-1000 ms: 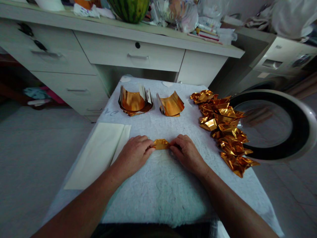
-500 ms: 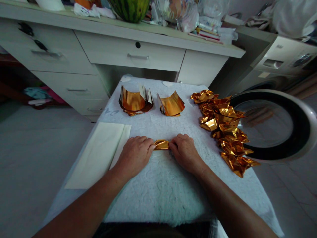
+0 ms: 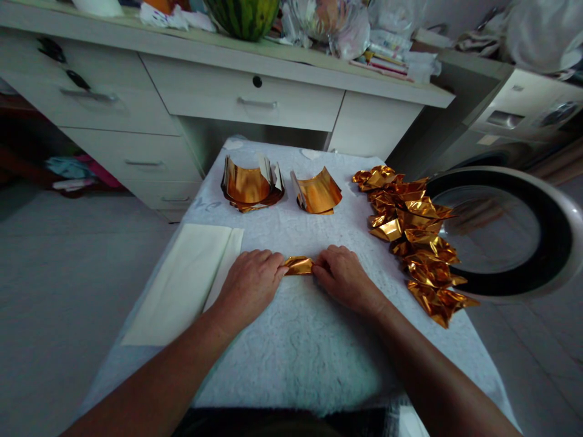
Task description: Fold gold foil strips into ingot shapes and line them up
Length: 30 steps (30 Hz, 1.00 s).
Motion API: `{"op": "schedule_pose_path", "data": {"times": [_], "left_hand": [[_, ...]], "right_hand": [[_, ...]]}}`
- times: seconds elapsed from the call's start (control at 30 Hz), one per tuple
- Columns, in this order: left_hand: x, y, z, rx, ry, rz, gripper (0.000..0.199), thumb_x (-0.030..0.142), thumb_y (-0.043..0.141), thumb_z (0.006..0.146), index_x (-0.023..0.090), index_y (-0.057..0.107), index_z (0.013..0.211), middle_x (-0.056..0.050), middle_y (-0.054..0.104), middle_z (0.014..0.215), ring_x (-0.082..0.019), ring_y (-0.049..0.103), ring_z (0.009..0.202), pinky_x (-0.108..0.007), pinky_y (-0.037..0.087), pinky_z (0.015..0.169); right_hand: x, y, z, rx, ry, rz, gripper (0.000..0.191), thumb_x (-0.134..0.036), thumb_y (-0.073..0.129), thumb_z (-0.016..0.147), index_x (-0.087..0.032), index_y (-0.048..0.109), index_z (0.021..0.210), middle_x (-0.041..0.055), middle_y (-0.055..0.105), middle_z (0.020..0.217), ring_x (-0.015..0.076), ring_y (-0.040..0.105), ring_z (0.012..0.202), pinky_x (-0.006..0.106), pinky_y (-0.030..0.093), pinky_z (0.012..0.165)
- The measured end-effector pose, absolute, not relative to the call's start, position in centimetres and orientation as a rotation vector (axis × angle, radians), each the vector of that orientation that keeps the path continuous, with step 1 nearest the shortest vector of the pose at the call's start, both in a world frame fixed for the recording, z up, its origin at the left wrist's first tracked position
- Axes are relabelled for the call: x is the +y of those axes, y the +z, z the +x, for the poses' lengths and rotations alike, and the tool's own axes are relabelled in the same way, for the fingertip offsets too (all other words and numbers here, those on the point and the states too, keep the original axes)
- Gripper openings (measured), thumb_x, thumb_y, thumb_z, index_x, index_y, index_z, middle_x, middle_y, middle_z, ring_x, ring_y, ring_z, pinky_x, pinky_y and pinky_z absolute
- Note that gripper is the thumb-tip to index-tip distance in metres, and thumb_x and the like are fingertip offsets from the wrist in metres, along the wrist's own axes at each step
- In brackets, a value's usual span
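A small folded piece of gold foil paper [image 3: 299,266] lies across the middle of the cloth-covered table [image 3: 291,340]. My left hand [image 3: 257,278] pinches its left end, and my right hand [image 3: 342,276] pinches the right end; the fingertips are partly hidden under both hands. Beyond them stand two stacks of curved gold foil sheets, a thicker stack [image 3: 248,187] at left and a thinner stack [image 3: 317,192] beside it. Folded gold foil pieces [image 3: 410,237] form a heap along the right side. Flat pale paper sheets [image 3: 177,282] rest by my left forearm.
A white drawer cabinet [image 3: 204,85] stands behind the table, with a watermelon [image 3: 243,18] and plastic bags [image 3: 325,27] on top. At right, a washing machine's round door [image 3: 555,237] hangs open close to the table edge.
Both hands keep their hold on the folded gold foil paper, which looks slightly more raised in the middle. The whole view has shifted a little.
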<state>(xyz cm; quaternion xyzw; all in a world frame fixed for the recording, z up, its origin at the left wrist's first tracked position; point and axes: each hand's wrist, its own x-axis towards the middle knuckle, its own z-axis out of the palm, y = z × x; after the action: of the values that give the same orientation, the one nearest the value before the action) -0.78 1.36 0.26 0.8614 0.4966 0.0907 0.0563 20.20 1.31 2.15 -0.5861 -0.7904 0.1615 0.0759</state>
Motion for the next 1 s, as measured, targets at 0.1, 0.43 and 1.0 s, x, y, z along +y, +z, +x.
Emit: {"op": "schedule_pose_path", "data": {"times": [0.1,0.43,1.0], "left_hand": [[1.4,0.4,-0.7,1.512,0.255,2.588,0.013,0.025,0.053,0.095,0.019,0.059,0.085,-0.004,0.067,0.080,-0.023,0.063,0.079,-0.036,0.043,0.072],[1.2,1.0,-0.5,1.517,0.195,2.606,0.016,0.022,0.048,0.097,0.018,0.059,0.085,-0.005,0.068,0.081,-0.023,0.064,0.079,-0.036,0.043,0.072],[1.3,0.5,-0.6,1.489,0.364,2.402,0.009,0.016,0.059,0.091,0.018,0.063,0.099,-0.006,0.072,0.092,-0.026,0.066,0.088,-0.040,0.047,0.080]], "right_hand": [[2.0,2.5,20.4,-2.431,0.532,-1.757,0.014,-0.022,0.060,0.089,-0.018,0.067,0.078,0.0047,0.066,0.080,0.0176,0.055,0.074,0.030,0.033,0.066],[3.2,3.2,20.0,-2.548,0.538,-1.862,0.019,-0.028,0.059,0.092,-0.019,0.071,0.080,0.0084,0.072,0.084,0.0205,0.063,0.078,0.030,0.034,0.064],[1.7,1.3,21.2,-2.349,0.559,-1.542,0.010,-0.021,0.060,0.092,-0.017,0.066,0.085,0.0034,0.064,0.087,0.0166,0.055,0.084,0.029,0.036,0.077]]}}
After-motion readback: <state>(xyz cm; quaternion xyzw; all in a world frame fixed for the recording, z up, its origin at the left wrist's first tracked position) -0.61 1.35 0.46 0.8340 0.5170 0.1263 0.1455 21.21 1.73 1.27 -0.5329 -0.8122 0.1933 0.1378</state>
